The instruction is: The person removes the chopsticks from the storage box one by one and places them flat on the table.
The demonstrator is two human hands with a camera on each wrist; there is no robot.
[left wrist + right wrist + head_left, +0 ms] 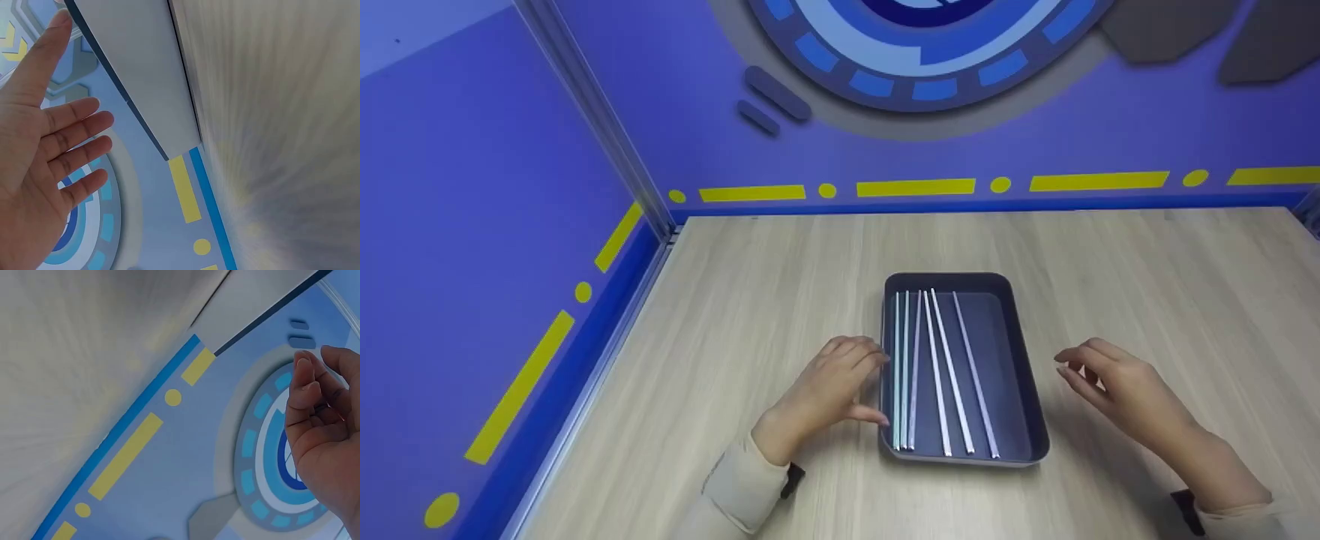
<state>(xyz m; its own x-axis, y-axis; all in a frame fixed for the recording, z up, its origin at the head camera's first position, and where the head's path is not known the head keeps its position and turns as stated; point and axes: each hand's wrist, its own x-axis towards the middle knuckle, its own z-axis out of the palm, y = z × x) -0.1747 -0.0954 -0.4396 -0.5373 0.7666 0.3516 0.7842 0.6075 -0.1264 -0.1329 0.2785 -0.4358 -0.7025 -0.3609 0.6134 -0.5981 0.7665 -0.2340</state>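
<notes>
A dark rectangular tray (997,322) lies on the wooden table, holding several thin chopsticks (951,367). Two greenish chopsticks (906,367) and a pinkish one lie close together along its left wall. Others slant through the middle, and a lone chopstick (976,375) lies furthest right. My left hand (832,386) is at the tray's left side, fingertips and thumb spread right at the rim. In the left wrist view its fingers (84,152) are extended with nothing in them. To the right of the tray, my right hand (1125,386) hovers with fingers loosely bent, holding nothing.
The wooden table (780,277) extends around the tray. A blue-purple panel (660,97) with yellow marks stands along the back edge, and another panel (457,225) closes the left side. A metal post (592,105) joins them at the corner.
</notes>
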